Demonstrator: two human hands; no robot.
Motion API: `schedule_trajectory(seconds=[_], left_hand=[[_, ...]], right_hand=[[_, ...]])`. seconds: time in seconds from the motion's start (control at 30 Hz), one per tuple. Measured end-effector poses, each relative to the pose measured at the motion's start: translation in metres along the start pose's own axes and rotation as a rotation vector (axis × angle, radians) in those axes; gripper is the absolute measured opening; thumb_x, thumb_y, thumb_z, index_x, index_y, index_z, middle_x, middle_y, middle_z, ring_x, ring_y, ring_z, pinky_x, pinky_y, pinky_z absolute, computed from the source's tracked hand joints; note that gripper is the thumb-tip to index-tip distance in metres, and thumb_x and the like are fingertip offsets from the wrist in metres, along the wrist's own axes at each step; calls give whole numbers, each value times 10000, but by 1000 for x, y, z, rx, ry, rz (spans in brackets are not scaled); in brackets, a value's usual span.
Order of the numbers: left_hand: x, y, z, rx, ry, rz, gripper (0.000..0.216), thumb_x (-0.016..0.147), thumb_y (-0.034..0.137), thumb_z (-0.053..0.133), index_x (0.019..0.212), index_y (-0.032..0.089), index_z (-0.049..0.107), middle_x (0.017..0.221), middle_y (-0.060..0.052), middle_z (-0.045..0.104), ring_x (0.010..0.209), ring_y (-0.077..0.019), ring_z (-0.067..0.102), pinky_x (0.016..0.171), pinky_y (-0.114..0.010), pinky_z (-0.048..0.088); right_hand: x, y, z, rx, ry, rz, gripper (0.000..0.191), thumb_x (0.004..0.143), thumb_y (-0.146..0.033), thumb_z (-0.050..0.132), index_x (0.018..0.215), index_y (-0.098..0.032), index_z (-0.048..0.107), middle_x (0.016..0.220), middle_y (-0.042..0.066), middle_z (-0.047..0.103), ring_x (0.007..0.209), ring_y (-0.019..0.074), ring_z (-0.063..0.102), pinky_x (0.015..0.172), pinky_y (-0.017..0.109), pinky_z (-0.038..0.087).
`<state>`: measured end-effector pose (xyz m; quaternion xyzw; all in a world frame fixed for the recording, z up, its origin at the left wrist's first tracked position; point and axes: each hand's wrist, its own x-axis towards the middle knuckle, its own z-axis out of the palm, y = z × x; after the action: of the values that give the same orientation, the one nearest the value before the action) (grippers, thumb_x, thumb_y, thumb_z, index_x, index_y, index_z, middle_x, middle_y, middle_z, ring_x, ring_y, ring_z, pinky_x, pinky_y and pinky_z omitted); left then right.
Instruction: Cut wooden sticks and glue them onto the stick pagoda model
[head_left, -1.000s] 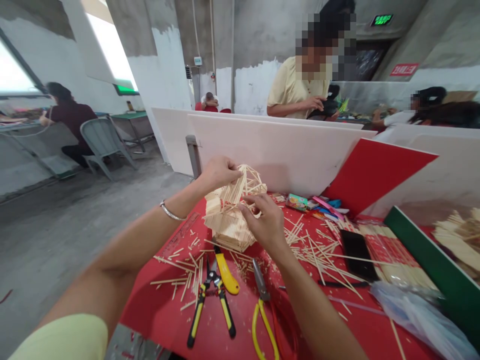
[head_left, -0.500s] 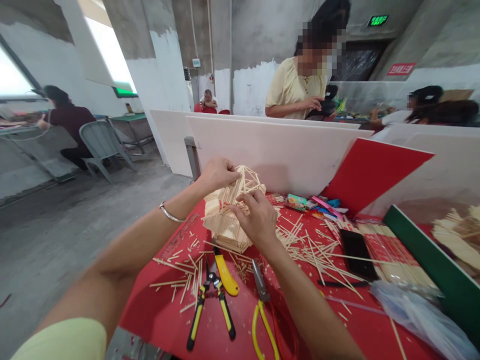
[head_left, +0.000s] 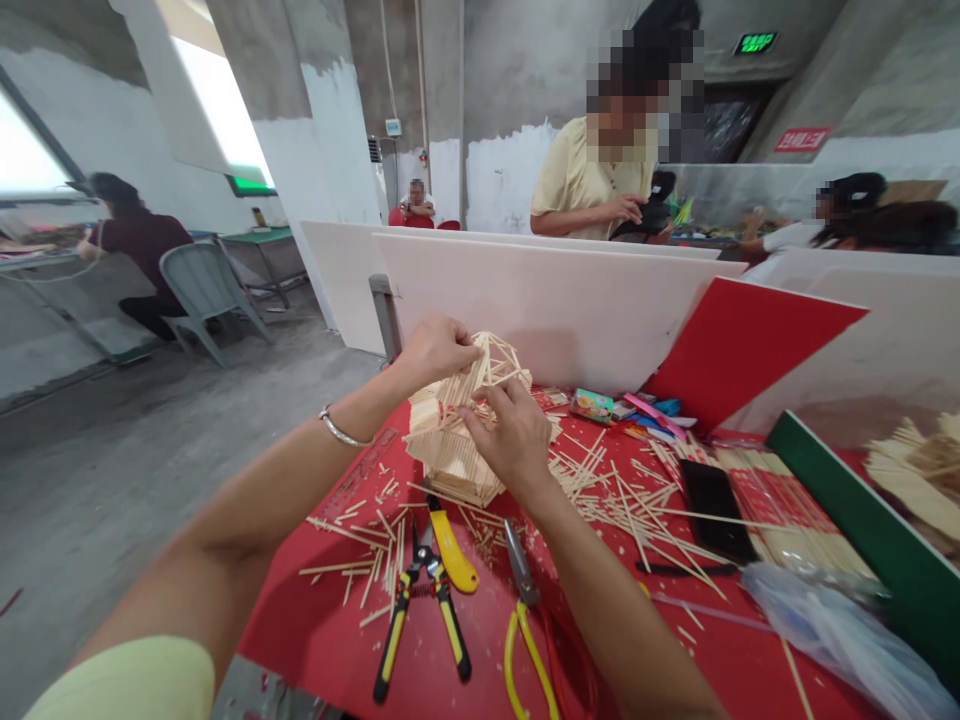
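A small house-shaped model of thin wooden sticks (head_left: 454,448) stands on the red table (head_left: 322,620). My left hand (head_left: 435,347) is closed over its upper left part, the fingers curled round the roof sticks. Against the model's right front side, my right hand (head_left: 510,435) has its fingers pinched together at the roof frame; what the fingertips pinch is too small to tell apart from the model.
Loose sticks (head_left: 637,500) are scattered over the table. Yellow-handled cutters (head_left: 424,590), a yellow knife (head_left: 454,550) and yellow pliers (head_left: 525,620) lie in front. A black phone (head_left: 716,508) lies to the right. White partition boards (head_left: 570,300) stand behind, with a person beyond them.
My right hand has shifted a little left and up along the model's roof. My left hand keeps its hold.
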<state>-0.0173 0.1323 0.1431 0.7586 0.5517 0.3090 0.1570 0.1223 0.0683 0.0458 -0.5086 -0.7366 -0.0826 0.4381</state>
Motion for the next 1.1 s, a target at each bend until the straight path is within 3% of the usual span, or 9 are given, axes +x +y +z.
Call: schedule_trajectory(seconds=[1.1], left_hand=[[0, 0, 1, -24, -55, -20, 256, 717, 349, 601, 573, 148, 664, 547, -47, 651, 470, -108, 534, 422, -196, 356]], right_hand=[[-2, 1, 3, -3, -10, -11, 257, 850, -451, 593, 990, -237, 617, 962, 52, 585, 890, 194, 544, 711, 288, 388]])
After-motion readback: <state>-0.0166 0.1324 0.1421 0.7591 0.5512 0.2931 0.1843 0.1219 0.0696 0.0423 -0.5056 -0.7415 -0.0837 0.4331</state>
